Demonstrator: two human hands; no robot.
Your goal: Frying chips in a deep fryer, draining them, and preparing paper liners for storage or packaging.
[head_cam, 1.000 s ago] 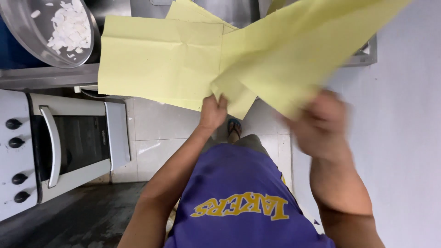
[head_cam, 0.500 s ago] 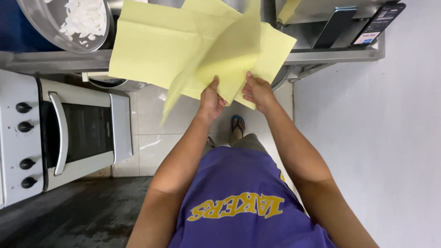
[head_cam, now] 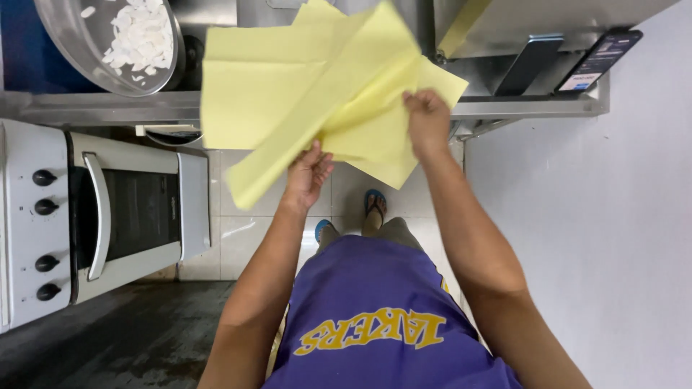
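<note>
Cloth (head_cam: 288, 94): thin yellow, creased | left hand (head_cam: 306, 173), right hand (head_cam: 427, 119) gripping

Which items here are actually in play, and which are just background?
In play: yellow cloth, held by left hand and right hand.
Background: metal bowl of white pieces, oven, two phones, steel counter.
</note>
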